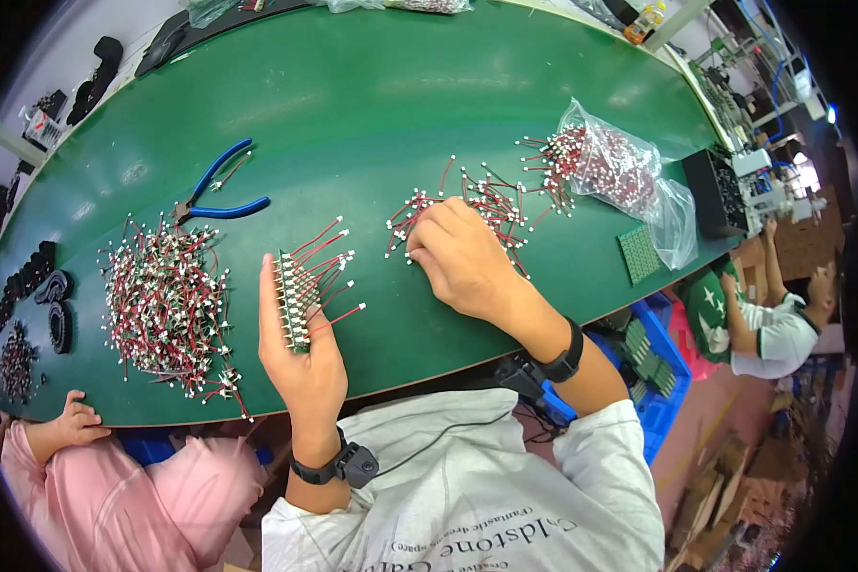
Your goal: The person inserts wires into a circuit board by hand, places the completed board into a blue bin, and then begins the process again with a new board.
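Note:
My left hand (300,367) grips a green circuit board panel (286,291) on edge. White connectors line the panel, and several red wire leads (326,265) with white plugs stick out from it to the right. Over a loose heap of red wire leads (494,212), my right hand (458,257) is closed with its thumb and fingers curled together. What its fingertips hold, if anything, is hidden. Left of my left hand lies a big pile of small boards with red wires (162,310). Blue-handled cutters (221,208) lie just beyond that pile.
A clear plastic bag (629,172) spills more leads at the right. A green board panel (638,255) and a black box (713,194) sit near it. Blue crates (665,405) stand below the table edge. A neighbour's hand (74,419) rests at the left edge.

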The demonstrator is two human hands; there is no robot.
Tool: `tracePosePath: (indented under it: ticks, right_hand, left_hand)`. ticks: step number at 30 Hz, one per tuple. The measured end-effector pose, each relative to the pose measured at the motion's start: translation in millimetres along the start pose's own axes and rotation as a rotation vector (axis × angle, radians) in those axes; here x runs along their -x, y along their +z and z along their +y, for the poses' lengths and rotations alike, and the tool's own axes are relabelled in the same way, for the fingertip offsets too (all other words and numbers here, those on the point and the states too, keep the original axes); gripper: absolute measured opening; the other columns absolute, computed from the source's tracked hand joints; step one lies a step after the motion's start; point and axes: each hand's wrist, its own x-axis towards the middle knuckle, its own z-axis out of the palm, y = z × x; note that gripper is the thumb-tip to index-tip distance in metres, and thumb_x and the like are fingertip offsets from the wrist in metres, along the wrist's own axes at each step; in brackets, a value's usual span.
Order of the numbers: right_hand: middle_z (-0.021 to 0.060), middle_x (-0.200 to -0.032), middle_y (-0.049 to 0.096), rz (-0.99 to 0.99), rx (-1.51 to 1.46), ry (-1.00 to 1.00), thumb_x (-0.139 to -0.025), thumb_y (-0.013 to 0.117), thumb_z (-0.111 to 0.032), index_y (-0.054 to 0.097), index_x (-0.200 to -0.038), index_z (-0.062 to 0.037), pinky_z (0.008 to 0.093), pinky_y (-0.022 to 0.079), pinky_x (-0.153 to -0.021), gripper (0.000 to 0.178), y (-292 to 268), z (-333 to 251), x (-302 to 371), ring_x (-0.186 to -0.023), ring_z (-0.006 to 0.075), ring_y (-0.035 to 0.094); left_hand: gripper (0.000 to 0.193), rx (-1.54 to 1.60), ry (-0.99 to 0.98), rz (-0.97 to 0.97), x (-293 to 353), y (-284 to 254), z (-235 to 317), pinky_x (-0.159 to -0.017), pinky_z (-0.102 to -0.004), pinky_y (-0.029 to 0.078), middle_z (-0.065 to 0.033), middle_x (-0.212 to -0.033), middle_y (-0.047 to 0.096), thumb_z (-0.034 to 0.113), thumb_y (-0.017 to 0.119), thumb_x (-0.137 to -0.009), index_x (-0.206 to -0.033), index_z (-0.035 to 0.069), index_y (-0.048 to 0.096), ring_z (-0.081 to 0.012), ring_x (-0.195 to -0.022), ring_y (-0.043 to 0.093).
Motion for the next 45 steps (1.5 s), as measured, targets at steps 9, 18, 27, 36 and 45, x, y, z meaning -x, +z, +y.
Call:
tracePosePath:
  ticks: [9, 18, 27, 36, 45]
  right_hand:
    - [0.0123, -0.085, 0.060, 0.204, -0.458, 0.079, -0.081, 0.066, 0.007, 0.059, -0.089, -0.0007, 0.0320, 0.048, -0.060, 0.013, -38, -57, -5, -0.070, 0.0262, 0.059]
    - [0.0122, -0.081, 0.062, 0.274, -0.357, -0.077, -0.075, 0.072, 0.005, 0.061, -0.088, 0.0000, 0.0334, 0.050, -0.058, 0.018, -23, -85, 3, -0.069, 0.0260, 0.061]
    - [0.0080, -0.079, 0.061, 0.303, -0.305, 0.110, -0.078, 0.069, 0.005, 0.063, -0.088, 0.0002, 0.0276, 0.045, -0.051, 0.012, -48, -60, 1, -0.058, 0.0151, 0.057]
    - [0.0124, -0.081, 0.059, 0.212, -0.268, 0.021, -0.076, 0.073, 0.000, 0.061, -0.091, -0.0008, 0.0374, 0.050, -0.058, 0.019, -39, -61, -3, -0.067, 0.0291, 0.060]
    - [0.0122, -0.083, 0.061, 0.154, -0.233, 0.031, -0.075, 0.074, -0.001, 0.061, -0.092, 0.0002, 0.0363, 0.052, -0.060, 0.021, -44, -62, 1, -0.070, 0.0277, 0.063]
  left_hand:
    - [0.062, 0.008, 0.018, -0.031, -1, 15, 2, -0.088, -0.0297, 0.050, -0.0142, -0.116, 0.064, -0.011, 0.053, -0.086, -0.146, -0.002, 0.040, -0.0174, -0.098, 0.063]
    - [0.068, 0.096, 0.026, -0.165, 4, 32, 15, -0.082, -0.0293, 0.052, -0.0126, -0.114, 0.064, -0.008, 0.061, -0.083, -0.147, -0.003, 0.038, -0.0163, -0.093, 0.063]
    - [0.047, 0.672, -0.401, -0.326, 11, 19, 25, -0.090, -0.0279, 0.052, -0.0135, -0.118, 0.065, -0.007, 0.059, -0.086, -0.132, -0.009, 0.051, -0.0157, -0.102, 0.065]
    - [0.051, 0.366, -0.077, -0.338, 23, 16, 28, -0.089, -0.0270, 0.050, -0.0107, -0.118, 0.064, -0.005, 0.062, -0.087, -0.136, -0.008, 0.048, -0.0128, -0.101, 0.062]
    - [0.048, 0.200, 0.002, -0.338, 24, 16, 26, -0.092, -0.0328, 0.050, -0.0164, -0.121, 0.062, -0.004, 0.064, -0.085, -0.131, -0.008, 0.051, -0.0219, -0.107, 0.063]
